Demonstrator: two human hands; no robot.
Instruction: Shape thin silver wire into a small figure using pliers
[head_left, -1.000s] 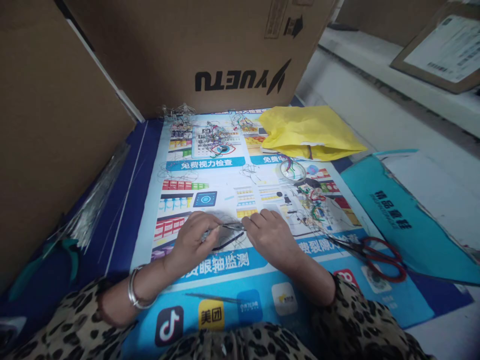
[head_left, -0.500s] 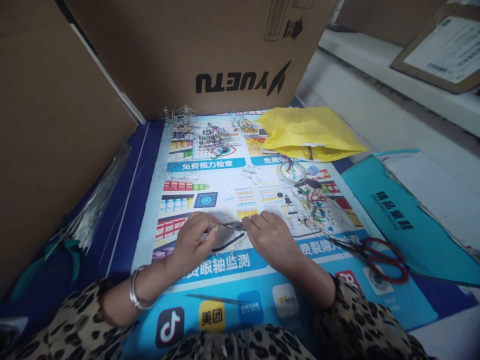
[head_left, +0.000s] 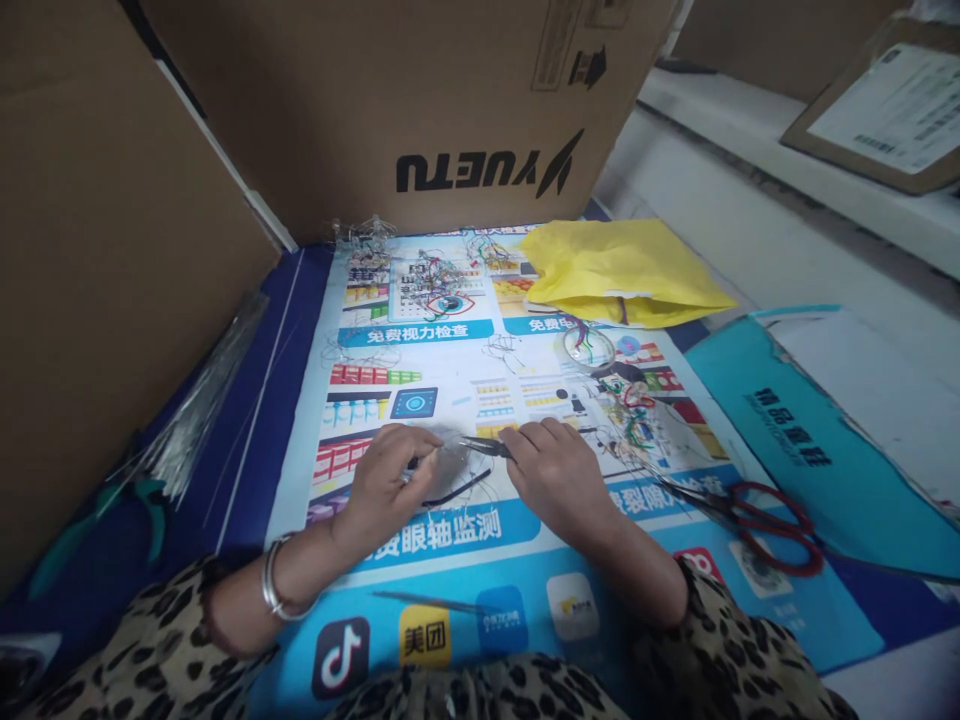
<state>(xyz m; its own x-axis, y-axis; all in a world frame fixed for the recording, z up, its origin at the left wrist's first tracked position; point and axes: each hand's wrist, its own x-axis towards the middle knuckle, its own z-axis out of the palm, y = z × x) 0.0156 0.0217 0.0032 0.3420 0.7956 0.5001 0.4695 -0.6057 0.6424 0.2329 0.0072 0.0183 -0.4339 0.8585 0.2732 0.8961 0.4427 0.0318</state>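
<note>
My left hand is closed in a pinch, with a silver bangle on its wrist. A thin wire runs out from its fingertips. My right hand is wrapped round a pair of pliers, whose narrow dark jaws point left to the wire. Whether the jaws touch the wire I cannot tell. Between the hands a black curved strip lies low over the printed sheet, among fine loose wires. Beyond my right hand is a tangle of coloured wires.
Red-handled scissors lie at the right, near a teal card. A yellow bag and a clear ring-shaped roll lie farther back. Wire bundles sit before a cardboard box. Teal-handled pliers are at left.
My right hand has moved slightly right and away from my left hand, so more of the pliers' jaws shows. My left hand stays almost where it was, still pinching.
</note>
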